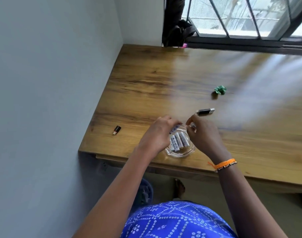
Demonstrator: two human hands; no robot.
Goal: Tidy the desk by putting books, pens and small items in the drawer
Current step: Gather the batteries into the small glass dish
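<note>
A clear glass dish [189, 152] sits near the front edge of the wooden desk [164, 79] and holds three white batteries [178, 140]. My left hand [157, 134] hovers over the dish's left side, fingers closed on a white battery. My right hand [203, 133] is over the right side, pinching another white battery with red print. A black USB stick [205, 111] lies just beyond my right hand. A small black and red adapter [117, 130] lies near the desk's left front corner. A crumpled green paper [220, 90] rests farther back.
A grey wall runs along the desk's left edge. A barred window [249, 18] with a dark cloth [177, 23] beside it stands behind the desk. Under the desk are a blue bin [146, 189] and a foot [179, 188]. No drawer is visible.
</note>
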